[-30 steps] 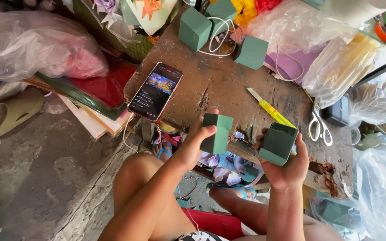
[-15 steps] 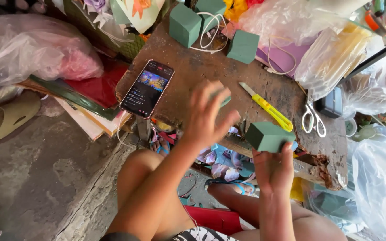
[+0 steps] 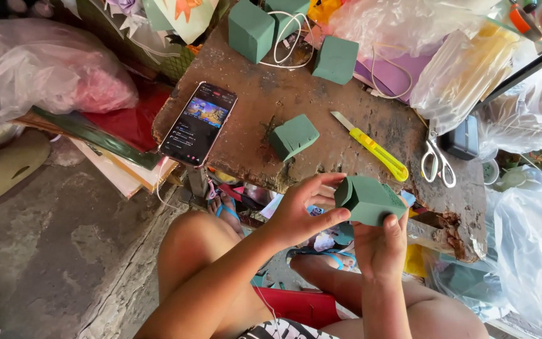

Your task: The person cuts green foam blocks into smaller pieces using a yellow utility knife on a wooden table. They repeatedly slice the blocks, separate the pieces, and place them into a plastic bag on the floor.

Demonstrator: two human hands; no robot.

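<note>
- Far left: a bare concrete floor (image 3: 26, 251) carries a beige slipper (image 3: 4, 166) and a clear plastic bag (image 3: 45, 69) with pink material inside.
- Next right: flat sheets of red and green paper (image 3: 117, 135) are stacked against the low table's left edge.
- Centre: the low table (image 3: 258, 107) has a worn, stained brown top. A smartphone (image 3: 199, 122) lies on it near the left edge, screen lit.
- Table, middle: one green foam block (image 3: 293, 136) lies alone; more foam blocks (image 3: 252, 28) sit at the far edge with a white cable (image 3: 286, 44).
- Below the table edge: the left hand (image 3: 299, 213) pinches the left end of the held foam block (image 3: 371, 201) between thumb and fingers.
- The right hand (image 3: 381, 245) cups the same block from beneath, fingers curled up its side. The block is in the air, just in front of the table's near edge.
- Table, right: a yellow utility knife (image 3: 371, 147), then scissors (image 3: 439, 163).
- Far right: clear plastic bags (image 3: 528, 245) are piled around the table.
</note>
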